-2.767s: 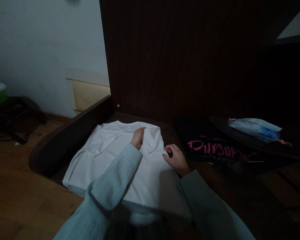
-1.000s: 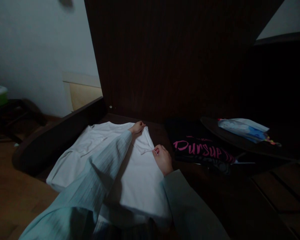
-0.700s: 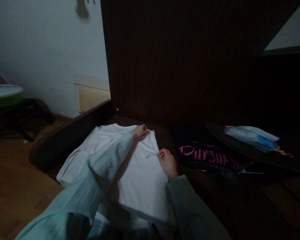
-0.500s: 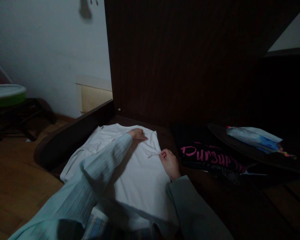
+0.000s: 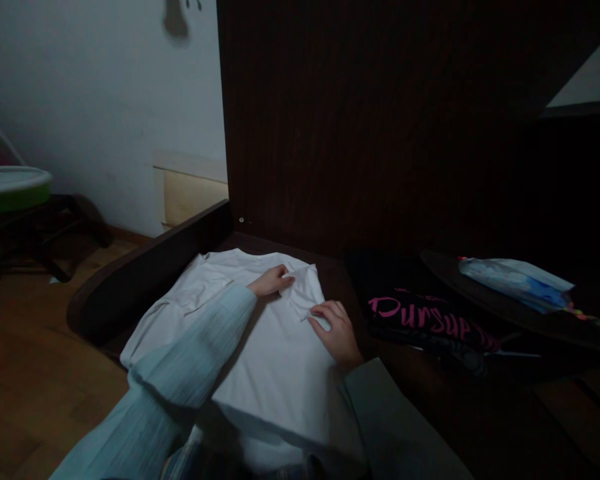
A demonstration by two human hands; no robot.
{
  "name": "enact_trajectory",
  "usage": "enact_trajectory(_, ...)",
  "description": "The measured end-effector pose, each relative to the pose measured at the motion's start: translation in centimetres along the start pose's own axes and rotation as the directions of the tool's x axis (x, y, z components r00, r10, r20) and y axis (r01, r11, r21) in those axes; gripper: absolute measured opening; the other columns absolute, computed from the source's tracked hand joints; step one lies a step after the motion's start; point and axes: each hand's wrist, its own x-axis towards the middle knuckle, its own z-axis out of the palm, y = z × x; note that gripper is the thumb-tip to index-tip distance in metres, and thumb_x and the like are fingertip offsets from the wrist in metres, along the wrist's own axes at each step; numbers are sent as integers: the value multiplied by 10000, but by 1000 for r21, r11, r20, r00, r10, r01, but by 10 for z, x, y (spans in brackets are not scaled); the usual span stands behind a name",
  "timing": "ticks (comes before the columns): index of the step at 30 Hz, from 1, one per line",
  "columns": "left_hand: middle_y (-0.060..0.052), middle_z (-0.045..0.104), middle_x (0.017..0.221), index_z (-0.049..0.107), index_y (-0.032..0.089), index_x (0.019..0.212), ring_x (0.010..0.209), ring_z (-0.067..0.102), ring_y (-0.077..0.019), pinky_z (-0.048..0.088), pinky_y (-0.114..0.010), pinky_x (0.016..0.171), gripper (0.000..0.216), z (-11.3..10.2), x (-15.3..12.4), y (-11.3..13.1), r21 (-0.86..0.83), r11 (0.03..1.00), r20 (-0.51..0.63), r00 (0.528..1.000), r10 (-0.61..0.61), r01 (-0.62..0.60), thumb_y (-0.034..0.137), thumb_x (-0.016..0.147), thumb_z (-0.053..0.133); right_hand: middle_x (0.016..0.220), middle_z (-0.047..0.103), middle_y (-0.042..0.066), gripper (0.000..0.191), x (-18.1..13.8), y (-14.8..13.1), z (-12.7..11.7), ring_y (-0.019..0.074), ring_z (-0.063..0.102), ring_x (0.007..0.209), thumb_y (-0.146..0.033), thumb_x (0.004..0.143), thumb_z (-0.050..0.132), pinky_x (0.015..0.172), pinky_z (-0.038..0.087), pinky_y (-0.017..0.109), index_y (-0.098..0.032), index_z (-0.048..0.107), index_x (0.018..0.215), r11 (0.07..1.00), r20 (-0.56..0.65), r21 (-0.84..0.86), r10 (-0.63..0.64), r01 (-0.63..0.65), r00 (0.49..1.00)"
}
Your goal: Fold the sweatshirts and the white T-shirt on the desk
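Note:
A white shirt [image 5: 275, 360] lies spread on a dark wooden surface [image 5: 145, 267] in front of me. My left hand [image 5: 269, 281] reaches across it and pinches a small fold of the white cloth near the far right corner. Just below that fold, my right hand [image 5: 335, 331] rests with its fingers curled on the shirt's right edge, touching the same flap. Both arms wear pale long sleeves.
A black garment with pink lettering [image 5: 425, 320] lies to the right of the shirt. Beyond it a dark round tray [image 5: 480, 293] carries a plastic packet [image 5: 520, 280]. A tall dark wood panel [image 5: 370, 120] rises behind. A green-rimmed stool [image 5: 10, 190] stands at the far left.
My left hand has drawn back a little from the shirt's far edge and lifted a small fold. My right hand has shifted slightly down the right edge.

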Motion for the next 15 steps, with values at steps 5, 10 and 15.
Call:
enact_trajectory(5, 71, 407, 553, 495, 145, 920, 485, 377, -75, 324, -189, 482, 268, 11, -5, -20, -350, 937, -126, 992, -20, -25, 308, 713, 541, 834, 611, 48, 52, -1, -5, 5, 180, 534, 863, -223, 751, 589, 781, 456, 327, -210, 628, 784, 992, 102, 88, -98, 89, 990)
enact_trajectory(10, 64, 423, 560, 501, 159, 1089, 487, 366, -76, 314, -192, 496, 378, 9, -8, -19, -308, 947, -140, 989, 52, -94, 267, 727, 521, 958, 632, 55, 97, -4, 0, 6, 182, 550, 926, -225, 762, 563, 826, 456, 346, -220, 656, 792, 987, 220, 95, -145, 127, 965)
enact_trajectory(15, 30, 496, 621, 578, 150, 990, 540, 409, -90, 350, -211, 551, 295, 10, -8, -16, -252, 961, -148, 986, 74, -110, 261, 733, 486, 983, 651, 58, 219, -7, 5, 9, 181, 572, 933, -196, 783, 514, 844, 462, 358, -216, 638, 963, 992, 239, 52, -122, 113, 963)
